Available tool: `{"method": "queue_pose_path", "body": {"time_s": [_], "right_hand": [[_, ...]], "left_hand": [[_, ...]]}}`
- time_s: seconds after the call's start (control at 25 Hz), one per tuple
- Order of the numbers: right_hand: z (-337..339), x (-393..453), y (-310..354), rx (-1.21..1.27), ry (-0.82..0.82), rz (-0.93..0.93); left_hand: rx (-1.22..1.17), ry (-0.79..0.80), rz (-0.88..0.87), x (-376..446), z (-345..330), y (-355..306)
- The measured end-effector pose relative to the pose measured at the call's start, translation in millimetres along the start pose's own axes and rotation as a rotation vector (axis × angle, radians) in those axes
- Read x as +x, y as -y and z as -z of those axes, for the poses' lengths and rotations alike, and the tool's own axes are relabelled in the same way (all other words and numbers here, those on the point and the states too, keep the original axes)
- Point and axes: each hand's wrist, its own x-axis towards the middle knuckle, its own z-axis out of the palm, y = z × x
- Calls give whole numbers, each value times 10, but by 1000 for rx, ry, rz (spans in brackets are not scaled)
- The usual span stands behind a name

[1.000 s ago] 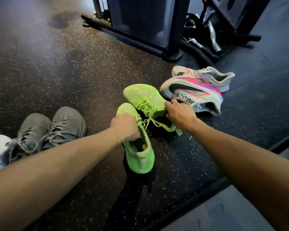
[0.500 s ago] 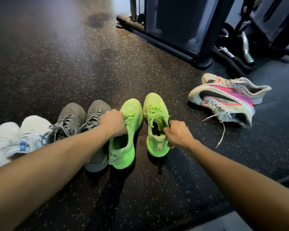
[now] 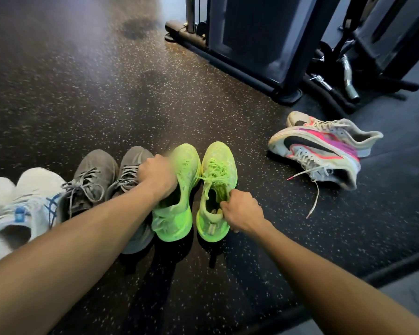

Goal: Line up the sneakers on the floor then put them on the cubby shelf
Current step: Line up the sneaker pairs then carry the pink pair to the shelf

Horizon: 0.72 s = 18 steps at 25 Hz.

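Both neon-green sneakers have come to rest side by side, toes pointing away, since the earlier frames, when they sat crooked and apart near the pink pair. Now the left green sneaker (image 3: 179,197) stands just beside the right green sneaker (image 3: 215,189) on the speckled floor (image 3: 82,93). The left hand (image 3: 159,176) is curled over the collar of the left green sneaker, gripping it; the right hand (image 3: 243,211) pinches the collar edge of the right green sneaker with bent fingers. To the left, touching the row, sits a grey pair (image 3: 102,180), and beyond it a white pair with blue stripes (image 3: 22,204) at the frame edge. Well apart to the right, the white-and-pink sneakers (image 3: 322,148) lie heaped, one tipped on its side with a lace trailing. Behind them stands a dark gym machine (image 3: 252,39).
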Motion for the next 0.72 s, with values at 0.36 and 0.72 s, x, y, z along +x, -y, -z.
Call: {"method": "queue_pose_path", "body": {"time_s": [0.36,0.72], "right_hand": [[122,154,-118,-152,149,177],[925,145,-156,-362,92,257]], "left_hand": [[-260,430,-25,-84,232,-9],[-294,258,-136,-207,687,286]]}}
